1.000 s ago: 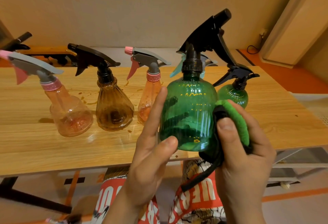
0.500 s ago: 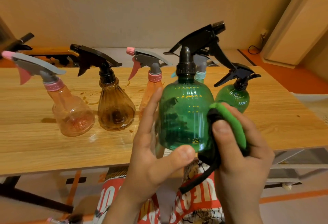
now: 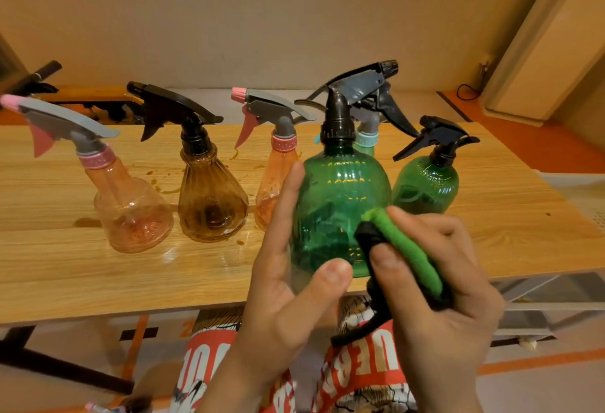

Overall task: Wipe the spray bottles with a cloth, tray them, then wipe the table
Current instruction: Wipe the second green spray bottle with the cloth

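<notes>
Since a second ago the green bottle (image 3: pixel 337 203) has swung from a tilt to nearly upright, its black trigger head turning more level, and the cloth (image 3: pixel 406 249) has slid from the bottle's right flank round onto the lower front of its belly.

The bottle is held off the desk (image 3: pixel 65 275), above the near edge and in front of the row of other spray bottles. The left grip (image 3: pixel 288 298) clasps its body: thumb pressed on the lower front, forefinger stretched up the left side, the other fingers showing dimly through the plastic behind. The right grip (image 3: pixel 442 298) pinches the folded green-and-black cloth between thumb and fingers and presses it against the bottle wall.

The bottle looks empty, so it should be light, with the trigger head making it a little top-heavy. Its thin ribbed plastic probably gives under a hard squeeze and may turn slippery if damp. The round belly suits a wide clasp while wiping; the neck just under the collar would be the surer hold for carrying it off.

Brown stains (image 3: pixel 157 183) mark the desk between the standing bottles, so the desk wipe is not yet done
</notes>
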A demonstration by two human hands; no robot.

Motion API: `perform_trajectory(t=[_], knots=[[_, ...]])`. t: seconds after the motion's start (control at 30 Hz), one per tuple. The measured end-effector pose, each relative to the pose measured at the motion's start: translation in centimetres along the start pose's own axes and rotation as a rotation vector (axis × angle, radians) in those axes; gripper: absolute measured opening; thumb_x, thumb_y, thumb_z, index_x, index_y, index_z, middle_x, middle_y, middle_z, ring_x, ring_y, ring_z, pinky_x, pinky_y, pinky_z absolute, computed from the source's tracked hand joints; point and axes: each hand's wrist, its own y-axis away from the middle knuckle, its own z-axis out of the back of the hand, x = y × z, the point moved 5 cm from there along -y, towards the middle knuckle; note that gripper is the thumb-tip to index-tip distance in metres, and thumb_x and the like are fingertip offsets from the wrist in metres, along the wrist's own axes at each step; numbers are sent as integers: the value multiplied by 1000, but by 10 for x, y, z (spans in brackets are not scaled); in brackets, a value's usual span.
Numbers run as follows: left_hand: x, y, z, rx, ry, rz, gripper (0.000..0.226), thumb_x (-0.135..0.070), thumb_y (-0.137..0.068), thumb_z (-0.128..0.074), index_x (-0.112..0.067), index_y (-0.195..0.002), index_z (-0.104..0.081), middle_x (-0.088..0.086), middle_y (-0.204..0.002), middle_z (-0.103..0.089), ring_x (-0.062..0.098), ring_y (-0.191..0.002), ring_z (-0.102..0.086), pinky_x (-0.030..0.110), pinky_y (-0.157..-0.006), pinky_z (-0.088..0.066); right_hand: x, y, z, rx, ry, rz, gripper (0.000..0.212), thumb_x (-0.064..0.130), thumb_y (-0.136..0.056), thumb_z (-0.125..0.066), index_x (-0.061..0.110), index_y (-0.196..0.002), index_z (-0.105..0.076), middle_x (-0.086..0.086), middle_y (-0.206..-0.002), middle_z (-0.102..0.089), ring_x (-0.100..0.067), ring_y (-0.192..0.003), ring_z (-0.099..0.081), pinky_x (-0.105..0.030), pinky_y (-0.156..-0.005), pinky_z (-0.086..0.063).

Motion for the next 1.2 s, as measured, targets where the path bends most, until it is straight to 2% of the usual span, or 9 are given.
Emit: perform_trajectory(t=[0.1,0.23,0.33,0.4,0.53,0.63,0.8,1.03,1.2], knots=[[-4,1,0,-8,-13,-25,82,-10,-88,-68,-43,-156,-35,4,-157,-48,29,-142,-50,36,-109,-48,-5,-1,3,-55,-14,-57,32,32,-87,-72,31,-118,-74,2,-102,-68,-11,-95,-65,-22,-82,-51],[-7,3,-4,-7,-15,-37,79,-32,-85,-82,-51,-151,-41,15,-163,-35,36,-144,-46,45,-109,-49,-10,-1,6,-184,-127,-196,25,38,-84,-71,48,-106,-76,2,-107,-74,-24,-101,-69,-45,-88,-55],[-6,5,-9,53,48,-37,77,-15,-88,-70,-50,-151,-41,14,-165,-29,35,-147,-41,42,-112,-46,-6,-3,7,-177,-134,-193,24,38,-83,-70,50,-103,-76,6,-105,-74,-20,-99,-70,-37,-85,-55],[-4,6,-9,72,84,-1,72,-14,-89,-56,-50,-150,-43,12,-167,-26,36,-150,-36,50,-116,-40,-9,-4,10,-190,-136,-216,23,40,-83,-70,49,-102,-77,7,-106,-75,-18,-101,-70,-35,-86,-54],[-1,3,-4,11,7,0,68,-24,-93,-68,-51,-150,-42,7,-166,-30,35,-150,-36,51,-116,-41,-12,-3,10,-199,-127,-219,24,40,-83,-71,48,-105,-77,6,-109,-74,-20,-105,-69,-40,-90,-54],[-6,0,-3,-25,16,-32,70,-39,-91,-75,-47,-152,-41,8,-165,-33,33,-148,-41,46,-113,-44,0,-2,7,-126,-66,-68,28,42,-88,-73,38,-115,-75,5,-104,-68,-17,-98,-65,-29,-84,-52],[-12,0,-4,-18,55,-75,77,-28,-90,-77,-40,-155,-38,4,-156,-49,29,-141,-51,38,-107,-50,-5,-2,7,-121,-129,-83,26,35,-87,-73,44,-111,-76,12,-102,-69,-15,-96,-65,-31,-85,-50],[-10,-1,-7,10,58,-63,75,-31,-94,-73,-48,-155,-33,-4,-160,-45,24,-144,-48,34,-110,-47,-11,-1,3,-132,-153,-129,27,34,-84,-70,49,-105,-77,9,-102,-72,-15,-97,-68,-32,-85,-53],[-11,-2,-5,-6,21,-76,75,-31,-93,-72,-46,-156,-33,-3,-158,-48,23,-142,-50,33,-110,-46,6,-2,1,70,8,89,30,32,-92,-70,22,-121,-72,-8,-98,-60,-13,-92,-61,-21,-81,-46]])
